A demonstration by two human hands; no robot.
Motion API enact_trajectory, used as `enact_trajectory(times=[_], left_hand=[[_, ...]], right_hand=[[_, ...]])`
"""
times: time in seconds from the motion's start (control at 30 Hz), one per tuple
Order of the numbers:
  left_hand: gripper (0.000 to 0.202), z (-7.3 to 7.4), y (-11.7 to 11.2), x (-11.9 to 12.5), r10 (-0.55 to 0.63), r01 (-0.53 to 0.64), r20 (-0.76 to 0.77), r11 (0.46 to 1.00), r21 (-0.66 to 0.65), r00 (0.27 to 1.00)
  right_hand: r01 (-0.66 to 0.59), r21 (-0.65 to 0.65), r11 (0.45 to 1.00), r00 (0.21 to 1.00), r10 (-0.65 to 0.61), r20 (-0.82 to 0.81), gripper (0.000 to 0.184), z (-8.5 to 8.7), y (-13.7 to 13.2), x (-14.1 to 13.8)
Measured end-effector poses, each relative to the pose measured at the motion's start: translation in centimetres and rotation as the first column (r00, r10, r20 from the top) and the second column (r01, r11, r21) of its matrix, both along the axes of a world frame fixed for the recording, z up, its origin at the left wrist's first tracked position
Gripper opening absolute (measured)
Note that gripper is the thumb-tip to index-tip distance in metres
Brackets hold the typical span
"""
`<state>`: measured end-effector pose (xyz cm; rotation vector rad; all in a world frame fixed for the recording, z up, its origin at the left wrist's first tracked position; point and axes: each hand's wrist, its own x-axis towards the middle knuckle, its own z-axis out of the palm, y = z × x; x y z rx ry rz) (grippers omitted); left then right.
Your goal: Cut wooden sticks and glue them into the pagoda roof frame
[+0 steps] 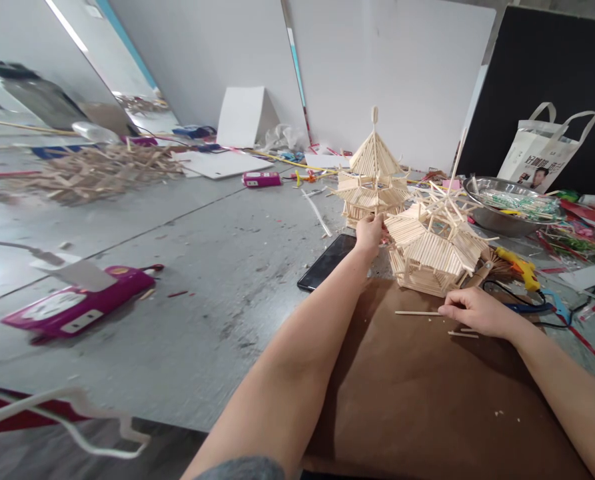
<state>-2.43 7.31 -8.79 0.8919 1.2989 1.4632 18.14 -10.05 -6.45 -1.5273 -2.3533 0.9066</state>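
- Gripping the wooden stick pagoda [373, 180] at its base, left hand [370, 233] fingers curl closed around it.
- Pinching a thin stick [417, 313], right hand [474, 311] rests just below the stick house [434, 250].

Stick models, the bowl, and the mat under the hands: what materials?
Near model and pagoda, which the left hand touches: pale bare wood or bamboo sticks, matte, apparently unpainted. Bowl: likely stainless steel, with a grey reflective sheen. Mat: brown, matte, maybe cardboard or leather; unclear. Right hand pinches a loose stick.
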Motion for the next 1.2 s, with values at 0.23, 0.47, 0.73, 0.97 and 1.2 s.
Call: enact_trajectory(times=[0.23,0.47,0.73,0.97,1.2], left_hand=[[0.016,0.2,0.0,-0.5,-0.027,0.029,0.044,0.999,-0.032,0.999],[0.015,-0.1,0.5,-1.5,-0.229,0.229,0.07,0.973,0.003,0.971],[0.018,-0.6,1.0,-2.5,-0.286,0.28,0.103,0.958,0.064,0.953],[0.018,0.9,0.8,-3.1,-0.243,0.225,0.172,0.967,0.119,0.955],[0.007,4.4,0.3,-4.4,-0.205,0.197,0.204,0.978,0.062,0.957]], right_hand=[[0.024,-0.027,0.999,1.0,-0.025,-0.012,0.03,-0.2,0.1,0.0],[0.011,-0.055,0.998,0.999,-0.013,-0.029,0.025,-0.4,0.2,0.0],[0.022,-0.1,0.995,0.999,-0.024,-0.028,0.024,-0.6,0.2,-0.1],[0.013,-0.101,0.995,1.0,-0.015,-0.016,0.026,-0.2,0.0,-0.3],[-0.012,-0.121,0.993,1.0,0.009,-0.025,0.028,-0.4,0.0,-0.2]])
